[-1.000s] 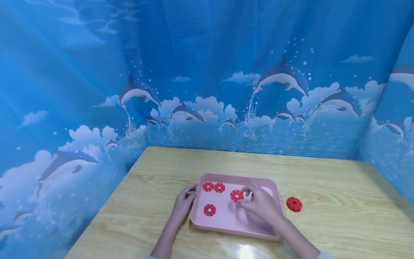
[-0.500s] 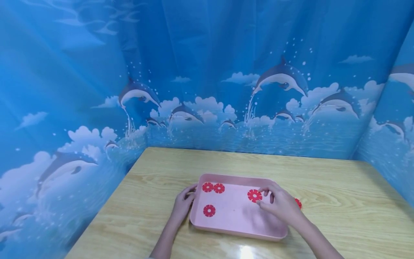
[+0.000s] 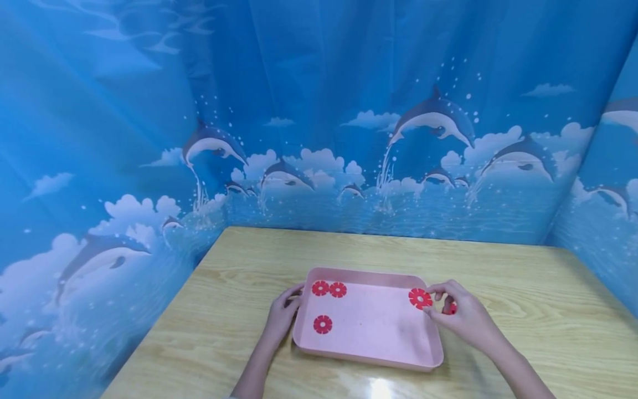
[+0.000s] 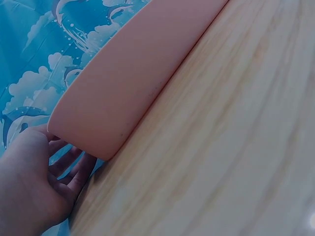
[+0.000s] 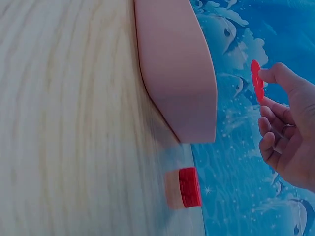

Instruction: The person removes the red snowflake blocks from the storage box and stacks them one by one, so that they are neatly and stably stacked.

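My right hand (image 3: 466,316) pinches a red notched disc (image 3: 420,298) between thumb and fingertip, above the right end of a pink tray (image 3: 369,363). In the right wrist view that disc (image 5: 257,81) is seen edge-on, in the air. Three similar red discs lie flat in the tray: a touching pair (image 3: 329,288) at its back left and a single disc (image 3: 323,325) toward the front left. My left hand (image 3: 283,311) holds the tray's left side, with its fingers around the wall. In the left wrist view the tray wall (image 4: 123,83) hides some fingertips.
A short stack of red discs (image 5: 189,187) stands on the wooden table (image 3: 528,310) right of the tray; my right hand partly covers it in the head view. A blue dolphin-print curtain (image 3: 319,111) hangs behind and beside the table.
The right hand has carried its red disc rightward, from the tray's middle to its right end, now partly covering the stack. The left hand and the three flat discs stay put.
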The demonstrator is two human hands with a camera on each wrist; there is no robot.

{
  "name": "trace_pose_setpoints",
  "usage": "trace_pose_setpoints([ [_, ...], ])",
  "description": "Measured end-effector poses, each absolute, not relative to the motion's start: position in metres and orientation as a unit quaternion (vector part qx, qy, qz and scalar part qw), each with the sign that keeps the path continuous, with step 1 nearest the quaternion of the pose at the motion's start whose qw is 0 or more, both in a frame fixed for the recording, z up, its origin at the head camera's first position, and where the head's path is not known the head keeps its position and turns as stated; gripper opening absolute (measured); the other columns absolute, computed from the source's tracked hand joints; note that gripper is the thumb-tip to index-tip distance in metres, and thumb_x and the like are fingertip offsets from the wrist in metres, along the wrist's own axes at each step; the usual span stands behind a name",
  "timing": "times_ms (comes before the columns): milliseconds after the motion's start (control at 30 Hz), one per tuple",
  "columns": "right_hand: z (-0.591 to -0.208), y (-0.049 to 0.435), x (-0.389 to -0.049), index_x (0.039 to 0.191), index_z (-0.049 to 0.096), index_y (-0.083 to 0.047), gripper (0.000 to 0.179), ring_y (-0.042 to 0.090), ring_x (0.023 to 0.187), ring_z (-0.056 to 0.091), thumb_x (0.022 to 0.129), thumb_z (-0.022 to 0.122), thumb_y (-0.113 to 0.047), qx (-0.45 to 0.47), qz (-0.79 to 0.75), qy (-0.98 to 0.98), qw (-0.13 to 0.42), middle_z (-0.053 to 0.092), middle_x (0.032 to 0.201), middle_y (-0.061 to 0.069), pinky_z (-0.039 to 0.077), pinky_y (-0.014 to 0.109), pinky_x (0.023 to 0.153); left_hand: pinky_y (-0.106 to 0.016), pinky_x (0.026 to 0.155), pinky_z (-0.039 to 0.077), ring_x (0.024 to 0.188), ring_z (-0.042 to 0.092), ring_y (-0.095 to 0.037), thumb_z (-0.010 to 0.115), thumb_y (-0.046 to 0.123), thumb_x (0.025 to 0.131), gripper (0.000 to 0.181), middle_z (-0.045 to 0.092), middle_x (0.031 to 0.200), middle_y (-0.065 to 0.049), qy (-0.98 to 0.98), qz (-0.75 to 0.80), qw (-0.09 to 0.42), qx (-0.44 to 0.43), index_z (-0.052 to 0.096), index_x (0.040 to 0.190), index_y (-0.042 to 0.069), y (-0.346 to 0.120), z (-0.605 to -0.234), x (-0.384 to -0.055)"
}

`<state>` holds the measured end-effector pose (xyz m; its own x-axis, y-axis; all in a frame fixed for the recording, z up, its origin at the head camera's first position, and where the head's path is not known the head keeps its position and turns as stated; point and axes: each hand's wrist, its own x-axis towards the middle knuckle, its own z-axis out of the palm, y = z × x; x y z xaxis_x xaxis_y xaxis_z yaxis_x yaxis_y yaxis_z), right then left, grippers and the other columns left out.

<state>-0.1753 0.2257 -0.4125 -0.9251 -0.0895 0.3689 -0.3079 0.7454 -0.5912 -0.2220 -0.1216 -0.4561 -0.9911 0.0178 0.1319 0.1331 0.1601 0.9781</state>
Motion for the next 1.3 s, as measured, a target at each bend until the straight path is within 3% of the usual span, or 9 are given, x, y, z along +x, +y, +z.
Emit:
trace_pose_setpoints([
  [167, -0.412, 0.24, -0.174, 0.102, 0.063, -0.003, 0.034, 0.015, 0.065, 0.049, 0.071, 0.077, -0.01, 0.099, 0.338, -0.92, 0.172, 0.052, 0.084, 0.001, 0.041, 0.022, 0.043, -0.044, 0.082, 0.049, 0.097, 0.055, -0.039, 0.051, 0.001, 0.089, 0.033, 0.053, 0.111, -0.027, -0.76, -0.647, 0.042, -0.048, 0.052, 0.12, -0.011, -0.121, -0.456, -0.222],
  [400, -0.416, 0.26, -0.172, 0.102, 0.063, -0.003, 0.033, 0.008, 0.064, 0.045, 0.072, 0.076, -0.009, 0.09, 0.334, -0.919, 0.191, 0.052, 0.085, 0.003, 0.038, 0.022, 0.044, -0.044, 0.082, 0.049, 0.097, 0.054, -0.04, 0.051, 0.001, 0.089, 0.034, 0.053, 0.111, -0.028, -0.756, -0.651, 0.042, -0.052, 0.052, 0.12, -0.011, -0.122, -0.456, -0.223],
  [867, -0.438, 0.286, -0.174, 0.1, 0.063, -0.001, 0.033, 0.007, 0.065, 0.046, 0.07, 0.076, -0.005, 0.09, 0.329, -0.916, 0.212, 0.052, 0.084, 0.004, 0.039, 0.022, 0.046, -0.044, 0.081, 0.05, 0.096, 0.054, -0.04, 0.051, 0.0, 0.089, 0.033, 0.054, 0.11, -0.028, -0.759, -0.647, 0.042, -0.05, 0.052, 0.12, -0.011, -0.123, -0.462, -0.226],
  [1133, -0.452, 0.295, -0.175, 0.101, 0.063, -0.002, 0.031, 0.007, 0.066, 0.048, 0.073, 0.075, -0.008, 0.085, 0.337, -0.914, 0.208, 0.051, 0.085, 0.003, 0.041, 0.022, 0.05, -0.034, 0.079, 0.051, 0.095, 0.057, -0.03, 0.054, 0.008, 0.09, 0.035, 0.055, 0.112, -0.021, -0.765, -0.642, 0.039, -0.043, 0.054, 0.123, -0.004, -0.127, -0.488, -0.241],
  [1300, -0.459, 0.299, -0.177, 0.102, 0.062, -0.003, 0.031, 0.007, 0.068, 0.047, 0.075, 0.075, -0.01, 0.072, 0.33, -0.921, 0.197, 0.051, 0.085, 0.001, 0.041, 0.022, 0.051, -0.035, 0.081, 0.05, 0.098, 0.056, -0.03, 0.054, 0.012, 0.091, 0.036, 0.054, 0.114, -0.019, -0.77, -0.635, 0.037, -0.039, 0.054, 0.124, 0.0, -0.127, -0.489, -0.242],
])
